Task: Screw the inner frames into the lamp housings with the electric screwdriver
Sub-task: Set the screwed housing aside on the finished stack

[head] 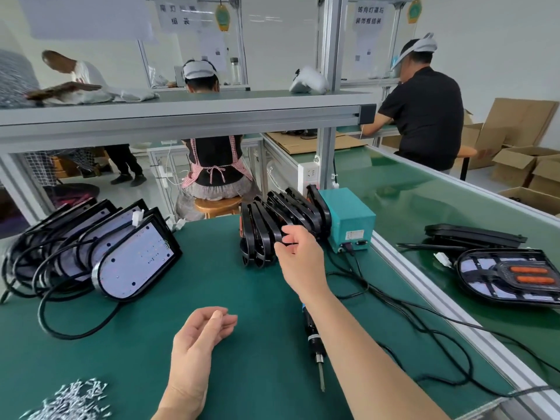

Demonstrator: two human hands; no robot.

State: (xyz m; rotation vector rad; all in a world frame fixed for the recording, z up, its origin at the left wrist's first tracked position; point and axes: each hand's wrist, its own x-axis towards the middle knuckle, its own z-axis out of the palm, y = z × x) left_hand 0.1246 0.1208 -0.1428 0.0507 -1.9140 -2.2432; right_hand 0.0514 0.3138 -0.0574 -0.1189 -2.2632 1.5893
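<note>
A row of black inner frames (266, 225) leans against a teal power box (348, 218) at the back of the green mat. My right hand (298, 256) reaches to the front of that row and pinches one frame's rim. My left hand (203, 331) hovers over the mat, palm up, fingers loosely curled, holding nothing. Lamp housings (133, 262) with white LED boards and black cables lean in a stack at the left. The electric screwdriver (315, 344) lies on the mat under my right forearm, bit pointing toward me. A heap of silver screws (72, 401) sits at the near left.
An assembled lamp with orange lenses (509, 277) and another black part (472, 234) lie on the green conveyor belt (409, 192) to the right. Black cables (424, 322) run across the mat's right side. Other people work at benches beyond an aluminium shelf (181, 116).
</note>
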